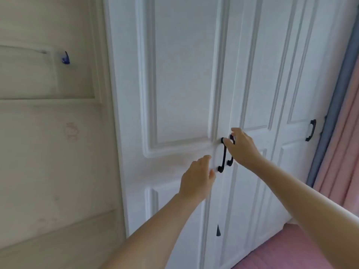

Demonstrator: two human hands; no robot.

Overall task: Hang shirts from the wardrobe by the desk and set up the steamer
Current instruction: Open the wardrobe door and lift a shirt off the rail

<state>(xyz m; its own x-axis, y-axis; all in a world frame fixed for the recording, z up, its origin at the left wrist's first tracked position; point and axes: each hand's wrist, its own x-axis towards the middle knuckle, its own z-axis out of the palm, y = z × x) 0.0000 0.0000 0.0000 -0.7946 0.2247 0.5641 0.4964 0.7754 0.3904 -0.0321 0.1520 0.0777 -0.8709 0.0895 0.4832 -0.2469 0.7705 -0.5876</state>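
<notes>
From the head view, the right hand (pixel 240 147) reaches to the pair of black handles at the middle seam of the white wardrobe (pixel 184 74). Its fingers curl loosely over the top of the right door handle (pixel 231 152), with the thumb lying across the top of the left door handle (pixel 222 156); whether it truly grips the handle or only touches it cannot be told.

The left hand (pixel 197 175) hovers just left of and a little below the left door handle, fingers relaxed and slightly bent, holding nothing. Its fingertips are close to the handle's lower end but look apart from it.

Both wardrobe doors are closed, their panelled fronts meeting at the seam between the two handles, so nothing inside the wardrobe shows. Further right of the handles, a third black handle (pixel 310 131) sits on another closed door panel. Beyond that, at the frame's right edge, hangs a pink curtain (pixel 342 152). Left of the wardrobe is a cream wall panel carrying a small blue hook (pixel 66 58). Below the doors on the right lies a pink floor (pixel 291 249).
</notes>
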